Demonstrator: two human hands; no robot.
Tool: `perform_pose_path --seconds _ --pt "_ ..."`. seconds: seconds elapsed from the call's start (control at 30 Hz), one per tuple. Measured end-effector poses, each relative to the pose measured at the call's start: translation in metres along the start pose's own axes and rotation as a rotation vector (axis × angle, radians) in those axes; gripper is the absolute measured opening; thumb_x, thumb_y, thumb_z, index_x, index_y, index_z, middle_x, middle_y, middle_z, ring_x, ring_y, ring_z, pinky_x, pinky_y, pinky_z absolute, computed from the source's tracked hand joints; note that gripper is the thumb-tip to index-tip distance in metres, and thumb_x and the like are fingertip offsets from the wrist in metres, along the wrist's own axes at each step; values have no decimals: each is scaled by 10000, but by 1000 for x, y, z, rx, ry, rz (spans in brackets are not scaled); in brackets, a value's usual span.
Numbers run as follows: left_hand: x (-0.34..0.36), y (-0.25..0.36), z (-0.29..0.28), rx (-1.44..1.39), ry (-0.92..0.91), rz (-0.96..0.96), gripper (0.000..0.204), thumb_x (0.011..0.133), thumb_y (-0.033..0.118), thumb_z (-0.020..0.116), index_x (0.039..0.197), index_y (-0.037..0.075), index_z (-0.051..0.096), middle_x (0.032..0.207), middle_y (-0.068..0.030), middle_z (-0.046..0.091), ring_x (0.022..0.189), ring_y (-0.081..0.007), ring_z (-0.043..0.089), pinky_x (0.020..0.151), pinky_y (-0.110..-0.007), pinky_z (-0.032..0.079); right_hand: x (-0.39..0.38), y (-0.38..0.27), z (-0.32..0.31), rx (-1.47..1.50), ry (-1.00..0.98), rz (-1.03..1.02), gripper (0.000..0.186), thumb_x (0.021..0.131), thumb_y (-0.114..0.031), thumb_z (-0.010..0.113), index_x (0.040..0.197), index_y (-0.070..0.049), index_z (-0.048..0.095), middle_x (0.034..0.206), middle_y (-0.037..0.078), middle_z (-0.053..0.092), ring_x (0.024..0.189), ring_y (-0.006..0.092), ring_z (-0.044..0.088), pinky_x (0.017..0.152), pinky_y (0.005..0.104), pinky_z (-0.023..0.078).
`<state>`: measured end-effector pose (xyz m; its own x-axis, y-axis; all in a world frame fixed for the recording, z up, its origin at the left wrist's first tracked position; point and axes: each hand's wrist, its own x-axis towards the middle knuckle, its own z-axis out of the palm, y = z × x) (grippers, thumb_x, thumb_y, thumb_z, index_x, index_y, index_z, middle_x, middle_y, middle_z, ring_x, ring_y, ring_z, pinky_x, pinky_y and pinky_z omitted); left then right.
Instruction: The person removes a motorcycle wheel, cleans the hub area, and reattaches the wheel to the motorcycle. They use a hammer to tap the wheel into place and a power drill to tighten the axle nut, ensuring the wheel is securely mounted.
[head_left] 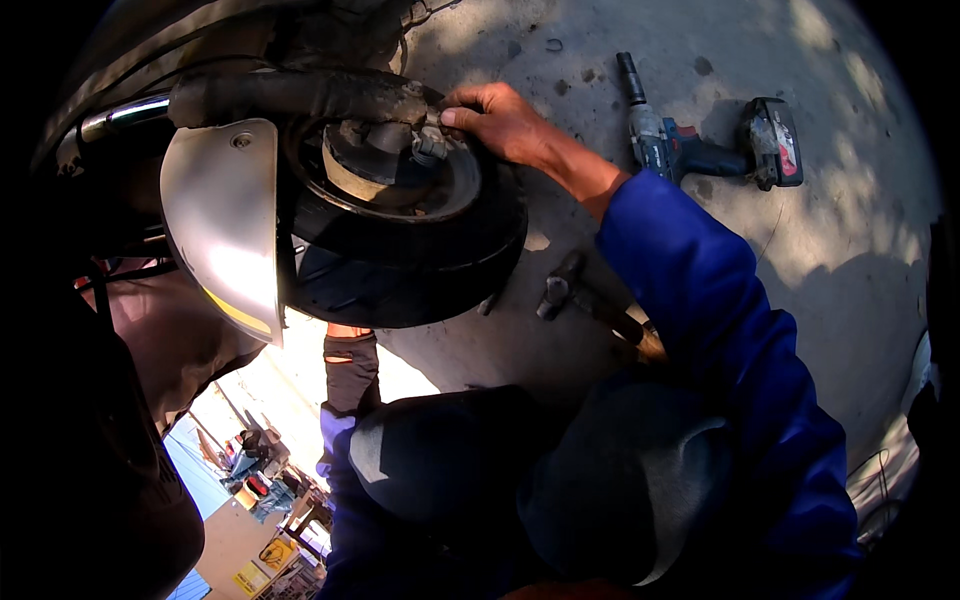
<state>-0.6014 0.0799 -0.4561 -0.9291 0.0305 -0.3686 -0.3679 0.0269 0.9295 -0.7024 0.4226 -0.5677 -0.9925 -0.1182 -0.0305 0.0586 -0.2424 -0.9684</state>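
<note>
A black tyre on a metal hub sits beside a silver mudguard of a vehicle. A dirty dark tubular arm runs across its top. My right hand is at the hub's upper right, fingers closed on or around a small fitting by the arm's end; what they grip is too small to make out. My left hand is mostly hidden under the tyre; only a strip of skin shows above a dark wrist covering, and its fingers are out of sight.
A cordless impact wrench lies on the concrete floor at upper right. A hammer lies below the tyre near my right sleeve. My knees are at bottom centre. Sunlit clutter and dark vehicle bodywork fill the lower left.
</note>
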Motion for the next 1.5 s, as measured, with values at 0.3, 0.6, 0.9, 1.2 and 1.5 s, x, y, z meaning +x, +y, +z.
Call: perform_pose_path --seconds 0.3,0.6,0.9,1.2,1.5 --pt "2 6 -5 498 -3 265 278 1054 109 565 1306 17 637 1261 -112 696 1120 -269 676 948 -344 547 -105 -92 17 -120 267 -376 649 936 -452 733 1390 -12 583 1304 173 636 1165 316 645 1003 411 506" --pt "29 5 38 317 -56 328 218 1030 46 583 1212 -24 680 1118 -105 734 1005 -204 695 857 -285 552 -136 -95 39 -653 271 -742 1043 658 -448 922 1504 -49 462 1346 181 593 1151 382 618 963 481 533" --pt "20 16 50 784 96 391 198 1001 126 669 1121 -30 648 1022 -121 755 890 -222 711 818 -316 552 -136 -110 27 -595 263 -641 980 661 -278 951 1486 -50 475 1313 165 628 1183 347 647 1005 420 537" --pt "22 23 49 943 -87 602 221 1010 205 610 1047 -9 650 880 -135 672 753 -275 682 678 -384 537 -140 -111 28 -536 246 -563 914 727 -356 926 1468 -64 478 1296 176 642 1169 316 667 997 411 543" --pt "20 32 55 401 -100 199 280 971 230 700 1050 -38 686 805 -50 688 714 -128 666 617 -262 528 -144 -114 29 -562 230 -524 926 709 -352 962 1449 -38 501 1276 190 665 1157 297 682 1002 397 545"
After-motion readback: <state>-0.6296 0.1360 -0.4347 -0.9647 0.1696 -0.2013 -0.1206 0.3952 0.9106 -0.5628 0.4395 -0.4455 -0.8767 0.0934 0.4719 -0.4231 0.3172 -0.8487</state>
